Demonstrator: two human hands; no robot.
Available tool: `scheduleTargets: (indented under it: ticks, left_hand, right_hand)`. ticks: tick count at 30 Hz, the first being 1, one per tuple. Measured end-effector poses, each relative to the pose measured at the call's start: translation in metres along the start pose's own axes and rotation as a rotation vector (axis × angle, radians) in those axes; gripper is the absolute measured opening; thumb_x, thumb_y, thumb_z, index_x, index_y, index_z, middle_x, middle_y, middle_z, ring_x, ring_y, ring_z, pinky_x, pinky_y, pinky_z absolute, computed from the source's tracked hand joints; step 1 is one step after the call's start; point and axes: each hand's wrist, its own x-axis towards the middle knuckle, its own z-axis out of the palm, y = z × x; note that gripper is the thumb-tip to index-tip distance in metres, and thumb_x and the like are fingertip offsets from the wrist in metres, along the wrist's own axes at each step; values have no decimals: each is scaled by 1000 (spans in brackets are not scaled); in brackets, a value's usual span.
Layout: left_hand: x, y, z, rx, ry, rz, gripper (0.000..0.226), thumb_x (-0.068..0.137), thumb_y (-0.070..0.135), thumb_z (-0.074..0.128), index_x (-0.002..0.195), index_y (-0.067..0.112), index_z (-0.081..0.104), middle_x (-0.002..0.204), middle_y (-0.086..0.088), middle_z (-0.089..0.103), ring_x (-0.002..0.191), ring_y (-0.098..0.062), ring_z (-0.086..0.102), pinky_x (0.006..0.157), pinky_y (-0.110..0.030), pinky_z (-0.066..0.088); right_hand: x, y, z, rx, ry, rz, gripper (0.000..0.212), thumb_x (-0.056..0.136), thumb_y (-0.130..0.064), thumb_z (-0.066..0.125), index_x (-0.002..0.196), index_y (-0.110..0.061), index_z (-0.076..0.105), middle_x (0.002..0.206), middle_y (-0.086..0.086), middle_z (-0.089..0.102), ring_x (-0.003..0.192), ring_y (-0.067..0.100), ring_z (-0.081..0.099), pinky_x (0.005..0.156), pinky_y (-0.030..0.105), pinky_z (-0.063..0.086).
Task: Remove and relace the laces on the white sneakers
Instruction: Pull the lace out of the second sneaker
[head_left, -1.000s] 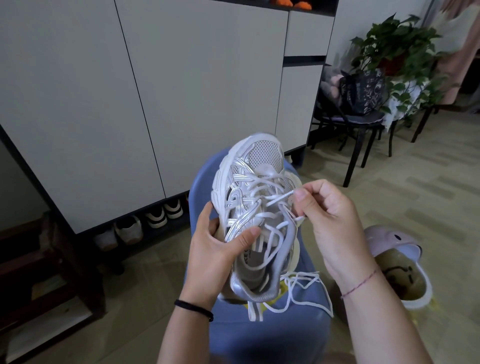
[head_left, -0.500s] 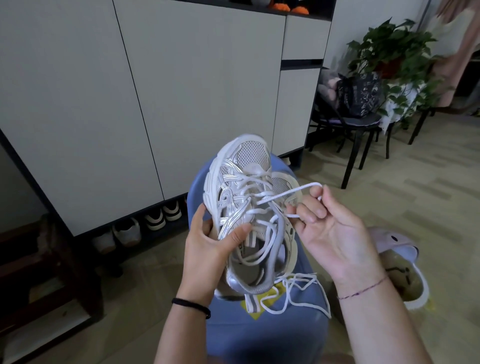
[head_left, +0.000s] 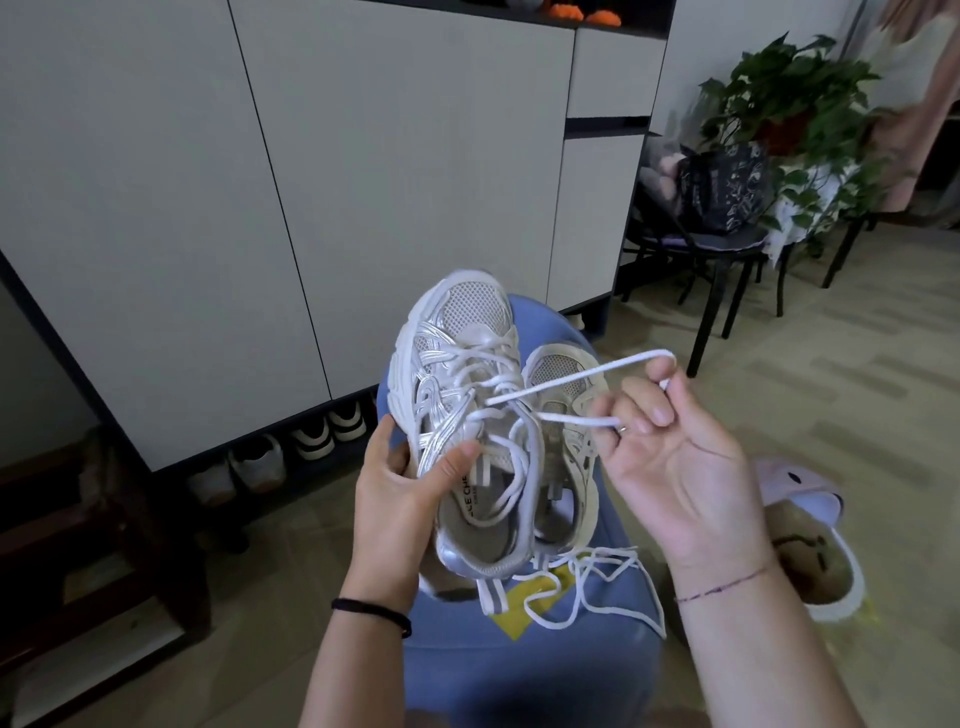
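My left hand (head_left: 402, 496) grips the left side of a white and silver sneaker (head_left: 460, 374), held toe-up over a blue stool (head_left: 524, 670). Its white lace (head_left: 571, 378) runs out of the eyelets as a loop to the right, and my right hand (head_left: 670, 457) pinches that loop between thumb and fingers. A second white sneaker (head_left: 569, 415) lies on the stool behind the first, partly hidden. A loose lace (head_left: 613, 587) lies tangled on the stool seat below the heel.
Tall white cabinets (head_left: 363, 182) stand ahead with shoes (head_left: 324, 434) stored beneath. A slipper (head_left: 810, 540) lies on the floor at right. A black chair (head_left: 722, 249) with a bag and a potted plant (head_left: 784, 104) stand at the back right.
My right hand has drawn the lace out to the right into a longer loop, opening its palm upward. The sneaker and left hand stayed nearly in place.
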Motion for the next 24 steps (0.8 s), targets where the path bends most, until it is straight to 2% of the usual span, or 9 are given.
scheduleTargets:
  ticks: [2,6,8,11,13,16,18,21,24]
  left_hand:
    - [0,0,-1,16,10,-4,76,58,31,92,125,23,58,112,-3,72,102,-22,70,92,-45,54]
    - [0,0,-5,34,24,17,74,59,24,84,128,21,57,113,-3,72,102,-21,70,93,-46,54]
    - [0,-1,-5,23,20,10,75,60,24,87,128,21,56,113,-3,72,102,-21,70,91,-43,55]
    - [-1,0,-2,-8,-1,-9,72,60,29,89,125,24,59,112,-4,72,103,-22,70,85,-34,57]
    - [-2,0,1,-21,-18,-14,73,57,35,86,124,25,59,112,-4,72,103,-23,69,85,-36,57]
    - [-3,-1,3,-14,-32,-11,75,54,36,86,123,28,59,112,-2,72,103,-23,70,86,-40,55]
    - [-3,-1,4,-7,-40,-8,77,53,35,86,124,29,58,111,-2,72,102,-22,70,85,-39,56]
    - [-3,-2,4,8,-63,0,72,59,25,87,125,26,58,110,-2,73,101,-21,70,84,-37,57]
    - [-5,-1,6,4,-82,9,74,57,26,87,125,25,57,109,-3,73,100,-22,70,81,-33,58]
  right_hand:
    - [0,-9,-6,-218,112,-72,30,95,-18,43,76,-16,67,55,-8,37,49,5,34,53,15,40]
    - [-2,-31,-15,-1269,291,-401,20,96,-17,54,83,-15,70,48,-20,49,50,0,45,55,10,34]
    - [-2,-29,-18,-1079,311,-364,22,92,-24,59,74,-14,65,51,-17,50,51,2,43,64,17,37]
    - [-2,-16,-8,-248,153,-47,34,87,-43,51,73,-14,62,72,-2,61,74,12,57,90,35,47]
    - [-2,-4,-5,-440,140,62,46,87,-52,45,89,-13,69,91,1,68,94,14,62,104,42,42]
    - [-6,10,4,-918,162,43,57,77,-68,52,92,-15,68,94,0,70,96,11,63,100,46,46]
    - [-7,15,6,-1018,112,75,71,72,-74,56,79,-4,57,78,14,59,80,14,56,89,44,49]
    - [-9,18,12,-1192,138,64,60,69,-74,56,62,-16,41,57,-7,39,57,5,40,59,15,37]
    - [-9,17,12,-1327,134,32,52,69,-67,52,66,-16,42,48,-14,34,47,2,34,47,11,31]
